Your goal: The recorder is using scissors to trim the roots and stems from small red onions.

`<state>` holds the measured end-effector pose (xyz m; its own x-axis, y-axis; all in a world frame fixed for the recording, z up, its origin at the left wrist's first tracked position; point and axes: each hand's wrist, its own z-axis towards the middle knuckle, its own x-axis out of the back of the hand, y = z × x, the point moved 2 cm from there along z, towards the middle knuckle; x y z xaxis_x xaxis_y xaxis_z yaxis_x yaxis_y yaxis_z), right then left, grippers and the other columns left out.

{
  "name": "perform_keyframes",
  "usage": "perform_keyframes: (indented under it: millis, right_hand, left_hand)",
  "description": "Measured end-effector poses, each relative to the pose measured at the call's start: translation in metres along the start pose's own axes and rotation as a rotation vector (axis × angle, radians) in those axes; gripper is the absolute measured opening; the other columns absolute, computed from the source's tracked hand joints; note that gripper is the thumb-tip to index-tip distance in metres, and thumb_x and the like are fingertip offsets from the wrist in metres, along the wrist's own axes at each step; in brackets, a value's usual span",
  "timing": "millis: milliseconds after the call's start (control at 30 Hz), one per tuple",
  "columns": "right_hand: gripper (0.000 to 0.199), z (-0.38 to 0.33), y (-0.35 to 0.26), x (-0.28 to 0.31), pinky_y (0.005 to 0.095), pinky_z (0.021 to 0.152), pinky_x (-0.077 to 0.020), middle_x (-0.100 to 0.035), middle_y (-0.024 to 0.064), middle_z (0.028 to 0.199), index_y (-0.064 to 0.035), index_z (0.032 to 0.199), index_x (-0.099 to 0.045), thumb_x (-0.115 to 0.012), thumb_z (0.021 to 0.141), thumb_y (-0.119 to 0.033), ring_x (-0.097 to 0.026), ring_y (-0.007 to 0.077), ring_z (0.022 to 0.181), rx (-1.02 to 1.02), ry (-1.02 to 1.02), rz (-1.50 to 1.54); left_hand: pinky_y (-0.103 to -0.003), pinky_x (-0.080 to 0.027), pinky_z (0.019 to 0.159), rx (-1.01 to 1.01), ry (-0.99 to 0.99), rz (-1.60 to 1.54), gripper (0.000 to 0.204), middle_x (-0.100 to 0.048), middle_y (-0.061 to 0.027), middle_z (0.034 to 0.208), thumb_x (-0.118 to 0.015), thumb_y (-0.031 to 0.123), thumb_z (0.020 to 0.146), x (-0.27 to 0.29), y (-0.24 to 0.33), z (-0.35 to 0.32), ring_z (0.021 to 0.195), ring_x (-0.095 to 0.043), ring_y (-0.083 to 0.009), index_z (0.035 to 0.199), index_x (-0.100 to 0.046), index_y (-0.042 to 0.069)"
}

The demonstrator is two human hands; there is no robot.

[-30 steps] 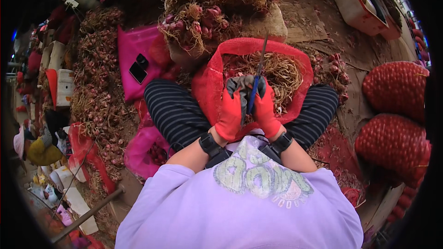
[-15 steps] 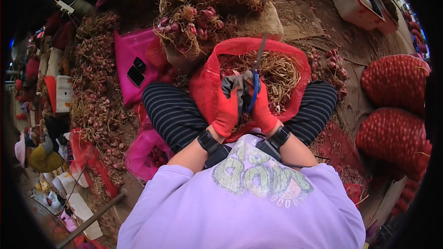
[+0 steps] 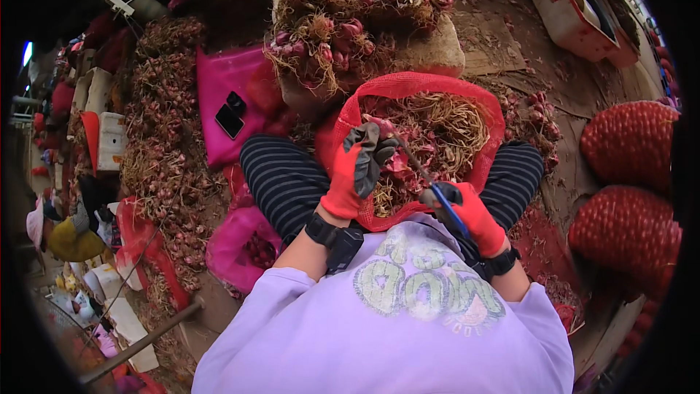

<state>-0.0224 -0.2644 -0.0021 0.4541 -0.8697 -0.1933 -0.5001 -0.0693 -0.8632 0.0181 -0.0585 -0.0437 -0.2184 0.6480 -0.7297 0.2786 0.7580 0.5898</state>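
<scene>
Both hands wear red gloves with dark grey palms. My left hand (image 3: 353, 168) is closed over the left side of an open red mesh bag (image 3: 424, 83), pinching a reddish-pink shallot (image 3: 383, 126) at the fingertips. My right hand (image 3: 474, 213) grips blue-handled scissors (image 3: 446, 204) lower and to the right. Their dark blades point up and left, the tips close to the shallot; whether they touch it I cannot tell. Inside the bag, between my striped legs, lie dry cut stalks (image 3: 456, 125) and reddish skins.
Bunched shallots (image 3: 343, 36) are heaped on a pale block ahead. A phone (image 3: 230, 121) lies on a pink sheet (image 3: 213, 87) to the left, beside more shallots (image 3: 164, 153). Full red mesh sacks (image 3: 628, 144) stand at right. A white box (image 3: 569, 14) sits far right.
My hands have moved apart: the right hand drew down and right with the scissors, whose blades swung to point up-left. The left hand stays over the bag. The whole view has shifted slightly.
</scene>
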Motion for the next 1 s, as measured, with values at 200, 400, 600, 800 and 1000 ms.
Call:
perform_keyframes:
  millis: [200, 400, 600, 800, 1000]
  right_hand:
    - [0.025, -0.003, -0.005, -0.007, 0.0214, 0.053, -0.0317, -0.045, -0.0062, 0.062, -0.0058, 0.077, -0.054, -0.055, 0.085, -0.03, -0.038, 0.0034, 0.057, 0.002, -0.023, -0.181]
    - [0.023, -0.003, -0.015, -0.012, 0.0204, 0.051, -0.0305, -0.045, -0.006, 0.062, -0.0068, 0.076, -0.055, -0.056, 0.085, -0.028, -0.037, 0.0029, 0.056, -0.027, -0.025, -0.165]
    - [0.027, -0.001, 0.003, -0.009, 0.0192, 0.043, -0.0251, -0.042, -0.0061, 0.056, -0.0082, 0.077, -0.053, -0.056, 0.087, -0.033, -0.034, 0.002, 0.048, -0.127, -0.097, 0.177]
    - [0.032, -0.015, -0.016, -0.01, 0.0197, 0.042, -0.0259, -0.042, -0.0051, 0.055, -0.0062, 0.081, -0.055, -0.057, 0.086, -0.038, -0.036, 0.003, 0.046, -0.112, -0.152, 0.136]
    - [0.03, -0.013, -0.005, -0.001, 0.0224, 0.045, -0.0328, -0.049, -0.0034, 0.057, -0.0065, 0.08, -0.061, -0.058, 0.085, -0.036, -0.043, 0.006, 0.049, -0.053, -0.063, -0.089]
  left_hand:
    - [-0.028, -0.051, 0.075, -0.107, -0.057, 0.055, 0.009, -0.051, -0.0003, 0.086, -0.051, 0.011, 0.089, 0.005, 0.002, 0.0, 0.08, -0.056, -0.0138, 0.098, -0.052, 0.009]
    - [-0.031, -0.052, 0.075, -0.255, -0.152, 0.217, 0.018, -0.051, -0.0026, 0.089, -0.043, 0.002, 0.086, 0.016, -0.009, -0.001, 0.081, -0.057, -0.0152, 0.102, -0.049, 0.005]
    - [-0.033, -0.053, 0.075, -0.199, -0.115, 0.142, 0.017, -0.052, -0.005, 0.089, -0.044, 0.001, 0.087, 0.016, -0.014, -0.002, 0.085, -0.057, -0.0168, 0.102, -0.049, 0.004]
    - [-0.031, -0.053, 0.076, -0.268, -0.117, 0.128, 0.02, -0.055, -0.0063, 0.091, -0.048, -0.001, 0.085, 0.014, -0.006, -0.006, 0.081, -0.058, -0.0163, 0.105, -0.049, 0.003]
    - [-0.027, -0.051, 0.08, -0.278, 0.03, 0.362, 0.029, -0.056, -0.0044, 0.095, -0.056, -0.01, 0.08, 0.01, -0.001, -0.013, 0.084, -0.059, -0.0143, 0.105, -0.049, 0.003]
